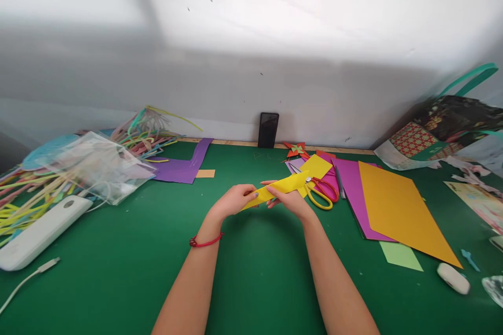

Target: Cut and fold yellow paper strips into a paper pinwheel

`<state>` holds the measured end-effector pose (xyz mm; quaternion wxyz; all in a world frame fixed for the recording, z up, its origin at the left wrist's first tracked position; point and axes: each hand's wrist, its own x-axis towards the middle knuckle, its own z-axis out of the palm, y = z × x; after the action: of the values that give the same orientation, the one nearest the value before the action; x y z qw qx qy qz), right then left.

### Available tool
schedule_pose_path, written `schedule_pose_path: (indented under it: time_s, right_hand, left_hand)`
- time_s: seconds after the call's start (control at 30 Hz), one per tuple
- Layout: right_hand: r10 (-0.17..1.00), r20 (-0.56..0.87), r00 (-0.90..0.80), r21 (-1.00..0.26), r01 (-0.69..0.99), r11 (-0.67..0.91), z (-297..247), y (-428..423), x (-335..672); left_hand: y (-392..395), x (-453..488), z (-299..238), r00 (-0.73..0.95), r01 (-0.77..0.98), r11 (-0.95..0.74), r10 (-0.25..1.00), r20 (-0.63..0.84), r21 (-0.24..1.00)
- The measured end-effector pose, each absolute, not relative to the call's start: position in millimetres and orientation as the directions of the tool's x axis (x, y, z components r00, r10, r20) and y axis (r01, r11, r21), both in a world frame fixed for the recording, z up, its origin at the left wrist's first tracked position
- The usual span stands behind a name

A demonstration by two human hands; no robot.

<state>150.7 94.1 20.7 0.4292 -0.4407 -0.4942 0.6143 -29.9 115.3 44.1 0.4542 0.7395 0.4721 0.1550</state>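
Observation:
Both my hands hold a long folded strip of yellow paper (288,183) above the green table. My left hand (233,201) pinches its lower left end, thumb on top. Around the middle of the strip, my right hand (288,201) grips with the thumb along the upper edge and fingers beneath. Just beyond the right end lie scissors (324,200) with red and yellow handles, their blades partly hidden by the paper. A square of yellow paper (317,166) rests behind them, near an orange paper pinwheel shape (296,149).
Purple paper (184,168) and a heap of coloured strips (153,138) under a plastic bag (106,162) lie left, beside a white device (45,233). A phone (268,130) leans on the wall. Right are orange card (404,209), a pen (340,182) and a patterned bag (420,141).

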Motion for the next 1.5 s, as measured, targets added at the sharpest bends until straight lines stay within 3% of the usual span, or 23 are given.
schedule_pose_path:
  time_s: [0.1,0.23,0.5,0.8,0.93,1.13,1.2,1.3,1.4,1.5]
  right_hand:
    - [0.964,-0.114,-0.239,-0.984,-0.108,-0.143,22,92,148]
    - [0.984,-0.119,-0.132,-0.979,-0.151,-0.138,25,87,151]
    - [0.992,-0.086,0.09,-0.984,-0.163,-0.071,13,78,168]
    - [0.995,-0.059,0.078,-0.998,-0.021,-0.058,0,69,173]
    - [0.995,-0.065,0.075,-0.993,-0.1,-0.058,0,66,172]
    - [0.98,-0.196,-0.027,-0.955,-0.221,-0.197,-6,68,157]
    - [0.976,-0.216,-0.036,-0.947,-0.234,-0.218,-7,74,153]
    - [0.979,-0.199,0.044,-0.949,-0.258,-0.182,-7,83,149]
    - [0.978,-0.182,0.102,-0.956,-0.253,-0.152,-10,90,146]
    - [0.985,-0.151,0.078,-0.965,-0.23,-0.129,-15,90,141]
  left_hand:
    - [114,-23,40,0.517,0.494,-0.148,0.842,-0.152,0.857]
    - [112,-18,40,0.573,0.345,0.012,0.789,-0.22,0.939]
    - [125,-10,36,0.606,0.429,0.139,0.688,-0.399,0.892]
    - [130,-8,26,0.685,0.396,0.175,0.597,-0.417,0.901]
    - [129,-9,25,0.702,0.349,0.206,0.589,-0.401,0.914]
    - [129,-3,29,0.719,0.399,0.062,0.598,-0.354,0.915]
    - [129,-2,30,0.649,0.481,-0.084,0.704,-0.29,0.873]
    - [129,-7,34,0.493,0.669,-0.253,0.854,-0.164,0.699]
    - [127,-14,37,0.443,0.755,-0.266,0.881,-0.167,0.6]
    - [125,-17,37,0.445,0.746,-0.256,0.879,-0.173,0.615]
